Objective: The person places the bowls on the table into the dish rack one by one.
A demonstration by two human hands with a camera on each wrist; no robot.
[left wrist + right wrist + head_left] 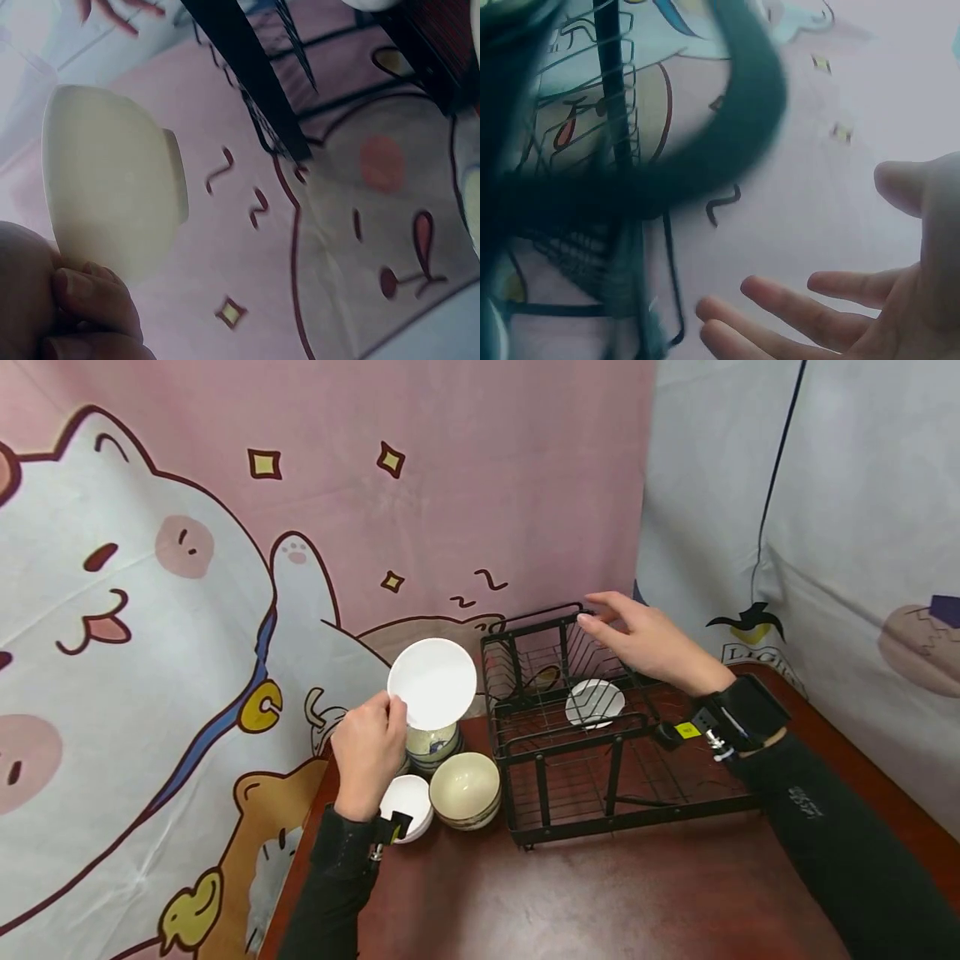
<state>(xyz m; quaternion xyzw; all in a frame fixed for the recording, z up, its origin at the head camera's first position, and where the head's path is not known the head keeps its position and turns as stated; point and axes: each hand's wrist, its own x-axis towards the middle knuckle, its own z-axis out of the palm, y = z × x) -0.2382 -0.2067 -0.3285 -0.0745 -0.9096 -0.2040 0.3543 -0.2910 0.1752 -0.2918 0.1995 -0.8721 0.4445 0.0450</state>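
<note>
My left hand (369,747) pinches a white bowl (432,683) by its rim and holds it up, above the stacked bowls at the left of the rack. In the left wrist view the bowl (112,180) shows side-on, its foot facing right and the curled fingers (97,300) at its lower edge. Over the back of the black dish rack (573,735) hovers my right hand (648,639), fingers extended and holding nothing. The right wrist view shows that hand (840,307) with spread fingers beside the rack's dark frame (615,180). Another white bowl (595,702) sits in the rack's upper tier.
Left of the rack stand a cream bowl stack (465,789), a white bowl (407,806) and patterned bowls (433,747) behind them. The reddish-brown table (600,893) reaches toward me. A pink printed curtain (480,485) hangs behind, with a dark cable (780,468) to the right.
</note>
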